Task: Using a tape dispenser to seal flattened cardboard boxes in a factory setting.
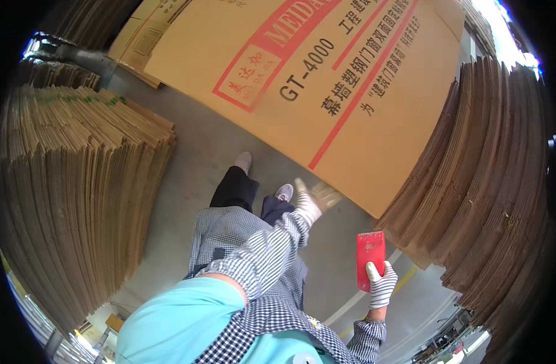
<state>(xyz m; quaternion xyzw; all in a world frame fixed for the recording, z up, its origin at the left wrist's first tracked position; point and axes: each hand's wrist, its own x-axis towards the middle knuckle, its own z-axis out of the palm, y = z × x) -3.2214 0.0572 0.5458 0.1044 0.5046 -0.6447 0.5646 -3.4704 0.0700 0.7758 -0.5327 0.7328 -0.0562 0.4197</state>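
Note:
A large flat printed cardboard sheet (259, 127), brown with red bands and dark characters, spreads out in front of me. Close to its near edge is my left hand (314, 201), in a striped glove with pale fingers. Its thumb and fingers are spread, slightly blurred, and I see nothing in them; whether they touch the cardboard I cannot tell. Off to the right, my right hand (382, 286), also gloved, is closed round the lower end of a red flat rectangular object (370, 252) with a scuffed upper end. Its exact kind does not show.
Tall stacks of flattened cardboard (77, 200) rise on my left. More bent, layered cardboard (490, 182) stands along the right. Grey floor (193, 139) shows around my shoes. At the lower right there is a yellow floor line (405, 280) and some equipment (444, 333).

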